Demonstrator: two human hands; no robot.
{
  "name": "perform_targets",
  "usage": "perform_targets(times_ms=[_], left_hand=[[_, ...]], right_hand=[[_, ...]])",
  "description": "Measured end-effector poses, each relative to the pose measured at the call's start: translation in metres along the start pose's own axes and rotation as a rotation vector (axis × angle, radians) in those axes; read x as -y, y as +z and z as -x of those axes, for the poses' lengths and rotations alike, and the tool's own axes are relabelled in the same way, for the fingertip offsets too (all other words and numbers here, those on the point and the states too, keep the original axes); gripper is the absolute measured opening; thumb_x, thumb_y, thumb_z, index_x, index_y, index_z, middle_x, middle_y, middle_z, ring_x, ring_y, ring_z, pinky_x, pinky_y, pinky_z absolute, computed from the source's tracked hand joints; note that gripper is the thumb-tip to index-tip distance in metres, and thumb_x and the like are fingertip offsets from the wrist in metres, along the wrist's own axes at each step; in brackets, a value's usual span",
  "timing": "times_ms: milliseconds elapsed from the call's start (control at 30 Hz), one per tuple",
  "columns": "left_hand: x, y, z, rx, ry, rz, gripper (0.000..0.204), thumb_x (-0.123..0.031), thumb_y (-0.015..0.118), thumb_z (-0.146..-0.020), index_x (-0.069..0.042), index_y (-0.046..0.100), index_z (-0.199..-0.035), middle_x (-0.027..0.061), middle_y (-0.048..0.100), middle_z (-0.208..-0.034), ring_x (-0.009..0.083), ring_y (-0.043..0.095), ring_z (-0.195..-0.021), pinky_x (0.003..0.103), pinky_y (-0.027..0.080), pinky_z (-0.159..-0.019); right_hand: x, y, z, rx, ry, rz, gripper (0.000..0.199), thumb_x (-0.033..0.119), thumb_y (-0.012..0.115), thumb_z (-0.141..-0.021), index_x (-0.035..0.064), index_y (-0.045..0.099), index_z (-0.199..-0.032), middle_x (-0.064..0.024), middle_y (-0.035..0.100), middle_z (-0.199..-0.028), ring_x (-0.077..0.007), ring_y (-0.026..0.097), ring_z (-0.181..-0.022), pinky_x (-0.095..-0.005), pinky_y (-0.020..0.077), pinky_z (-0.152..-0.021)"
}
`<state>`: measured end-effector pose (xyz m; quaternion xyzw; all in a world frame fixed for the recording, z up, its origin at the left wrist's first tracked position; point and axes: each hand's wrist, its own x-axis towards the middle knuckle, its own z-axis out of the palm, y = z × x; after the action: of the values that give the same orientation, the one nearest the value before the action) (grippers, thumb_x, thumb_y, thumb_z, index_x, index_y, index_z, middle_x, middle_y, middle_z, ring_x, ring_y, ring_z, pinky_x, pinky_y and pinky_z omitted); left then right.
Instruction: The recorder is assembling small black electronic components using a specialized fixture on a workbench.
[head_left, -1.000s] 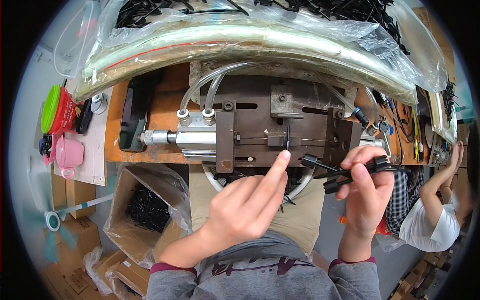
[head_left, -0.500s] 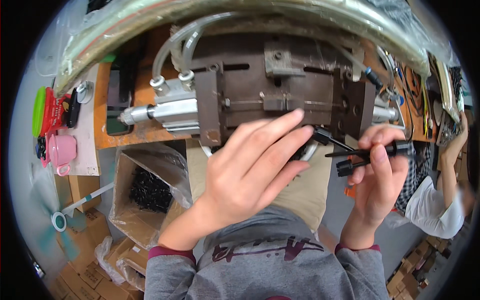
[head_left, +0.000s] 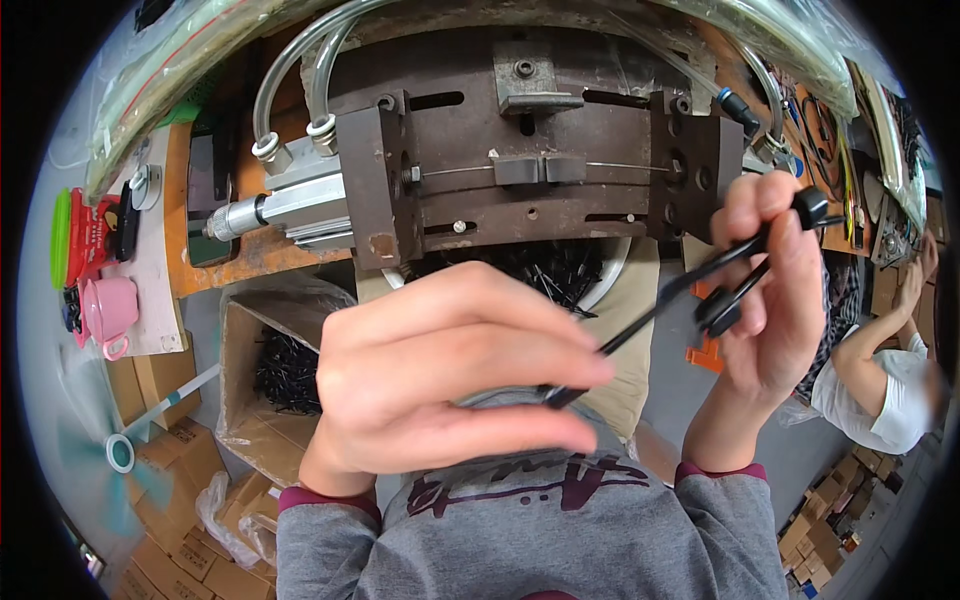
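My right hand (head_left: pixel 775 285) grips several thin black plastic rods with thicker knobbed ends, one knob (head_left: pixel 810 207) sticking up past the fingertips. From these a long black rod (head_left: pixel 640 325) slants down to my left hand (head_left: pixel 455 370). Its lower end lies between the left fingers and thumb, partly covered and blurred. Beyond both hands stands a dark metal fixture (head_left: pixel 530 215), with a small two-part block (head_left: pixel 540 170) at its middle and thin wires running out to both sides. Neither hand touches the fixture.
A pile of black parts (head_left: pixel 520 270) lies beneath the fixture. A silver air cylinder (head_left: pixel 310 210) with clear hoses is on its left. Lower left are a lined carton (head_left: pixel 240 370) of black pieces and a fan (head_left: pixel 120 453). A co-worker (head_left: pixel 870 390) sits at far right.
My left hand has drawn back from the fixture toward my body, with the black rod's end between its fingers. My right hand has risen slightly and turned. The view has shifted, showing more of the fixture.
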<state>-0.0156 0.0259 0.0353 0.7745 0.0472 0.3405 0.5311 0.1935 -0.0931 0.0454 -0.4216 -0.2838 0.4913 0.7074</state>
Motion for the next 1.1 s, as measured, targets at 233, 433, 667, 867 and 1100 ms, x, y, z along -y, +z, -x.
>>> perform_targets(times_ms=[233,433,667,867,1100], left_hand=[[0.018,0.027,0.016,-0.148,-0.040,-0.630,0.030,-0.003,0.082,-0.064,0.003,0.070,-0.091,0.0187,0.067,-0.114,0.0209,0.068,-0.076,0.029,0.055,-0.068],[0.026,0.037,0.011,-0.085,0.016,-0.962,0.028,-0.006,0.080,-0.064,-0.001,0.070,-0.090,0.0154,0.067,-0.118,0.0174,0.065,-0.066,0.027,0.050,-0.058],[0.022,0.034,0.006,-0.042,-0.024,-1.015,0.028,-0.009,0.080,-0.065,-0.004,0.070,-0.090,0.0110,0.068,-0.119,0.0135,0.059,-0.057,0.025,0.046,-0.054],[0.020,0.033,0.005,-0.017,-0.057,-1.012,0.028,-0.011,0.081,-0.065,-0.005,0.071,-0.091,0.0106,0.068,-0.119,0.0140,0.060,-0.058,0.025,0.045,-0.053],[-0.004,0.030,0.005,-0.122,0.008,-0.381,0.039,-0.010,0.087,-0.064,0.000,0.070,-0.097,0.0145,0.072,-0.097,0.0237,0.071,-0.083,0.030,0.056,-0.066]], right_hand=[[-0.002,-0.002,0.006,-0.192,-0.323,0.365,0.019,0.012,0.053,-0.099,-0.0028,0.057,-0.111,-0.0219,0.059,-0.118,-0.0086,0.055,-0.060,-0.0196,0.0482,-0.053],[-0.007,0.010,0.010,-0.141,-0.517,0.708,0.016,0.002,0.059,-0.092,-0.0028,0.057,-0.108,-0.0244,0.056,-0.122,-0.0134,0.058,-0.068,-0.0234,0.0506,-0.064],[-0.014,0.014,0.014,-0.228,-0.717,1.206,0.024,-0.003,0.078,-0.073,0.0028,0.069,-0.094,-0.0143,0.066,-0.108,-0.0219,0.065,-0.089,-0.0295,0.0548,-0.076],[-0.018,0.018,0.016,-0.125,-0.843,1.474,0.029,-0.003,0.076,-0.072,0.0020,0.072,-0.100,-0.0159,0.065,-0.111,-0.0249,0.067,-0.092,-0.0301,0.0568,-0.077],[-0.037,0.024,0.010,0.067,-1.036,1.475,0.035,0.003,0.073,-0.065,-0.0080,0.071,-0.098,-0.0228,0.064,-0.107,-0.0266,0.068,-0.076,-0.0300,0.0576,-0.062]])
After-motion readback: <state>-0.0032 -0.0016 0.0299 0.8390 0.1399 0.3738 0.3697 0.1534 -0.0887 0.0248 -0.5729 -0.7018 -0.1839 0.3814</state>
